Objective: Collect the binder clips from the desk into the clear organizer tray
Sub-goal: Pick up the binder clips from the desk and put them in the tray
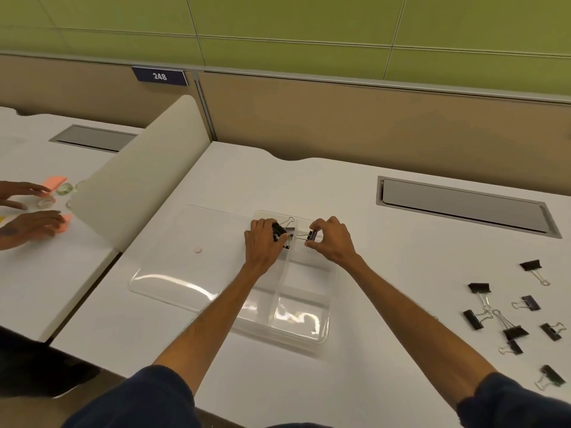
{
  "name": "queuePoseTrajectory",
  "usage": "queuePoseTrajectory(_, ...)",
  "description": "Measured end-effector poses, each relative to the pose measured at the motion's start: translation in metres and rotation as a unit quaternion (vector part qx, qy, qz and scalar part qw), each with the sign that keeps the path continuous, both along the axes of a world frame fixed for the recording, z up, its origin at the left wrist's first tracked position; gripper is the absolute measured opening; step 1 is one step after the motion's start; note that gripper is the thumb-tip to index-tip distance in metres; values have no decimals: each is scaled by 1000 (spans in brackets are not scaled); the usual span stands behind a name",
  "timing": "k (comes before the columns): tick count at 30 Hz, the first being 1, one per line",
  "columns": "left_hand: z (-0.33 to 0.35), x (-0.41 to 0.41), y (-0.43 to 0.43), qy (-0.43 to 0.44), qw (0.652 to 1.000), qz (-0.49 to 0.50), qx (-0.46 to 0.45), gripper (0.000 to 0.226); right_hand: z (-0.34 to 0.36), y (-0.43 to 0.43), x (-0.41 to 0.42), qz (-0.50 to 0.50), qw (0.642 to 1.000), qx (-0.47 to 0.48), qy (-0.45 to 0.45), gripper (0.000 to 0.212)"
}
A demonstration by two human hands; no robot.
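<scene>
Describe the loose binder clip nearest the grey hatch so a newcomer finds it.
Start at the grey hatch in the white desk, right of the clear tray. The loose clips lie scattered between it and the person; the target clip is the one closest to the hatch, standing apart, its wire handles trailing toward the person.

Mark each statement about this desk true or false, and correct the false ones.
1. The right hand pinches a small binder clip. True.
2. The left hand is empty. False: it grips black clips.
3. The loose clips lie left of the organizer tray. False: they lie on the desk to its right.
4. Both hands are over the tray's far end. True.
5. The tray's near compartments are full of clips. False: no clips show in them.
</scene>
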State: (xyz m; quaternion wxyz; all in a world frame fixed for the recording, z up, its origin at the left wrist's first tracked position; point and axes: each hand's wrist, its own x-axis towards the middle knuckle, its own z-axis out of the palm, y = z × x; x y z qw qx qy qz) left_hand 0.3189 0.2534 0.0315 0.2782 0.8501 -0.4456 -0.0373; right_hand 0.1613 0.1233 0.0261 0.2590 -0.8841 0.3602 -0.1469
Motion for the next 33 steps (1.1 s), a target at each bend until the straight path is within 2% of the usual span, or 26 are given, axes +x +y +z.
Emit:
queuePoseTrajectory(7, -3, 3, -2, 33, 999, -21, -6, 37, -3, -1, 1, 7, 1000, 6, 4, 47)
queuePoseTrajectory(14, 0, -7, -15, 45, 998, -49, -16, 37, -3, -10, -16, -26, 999, -3, -19, 20)
queuePoseTrajectory(17, 2, -13, -22, 53, 995, -79, -18, 37, -2, -15, -25, -51, 998, -8, -22, 15)
queuePoseTrajectory(33, 4, -29, -42, -3, 975, -192, 112, 52, 3, -18, -48, -88, 995, -7, -40, 15)
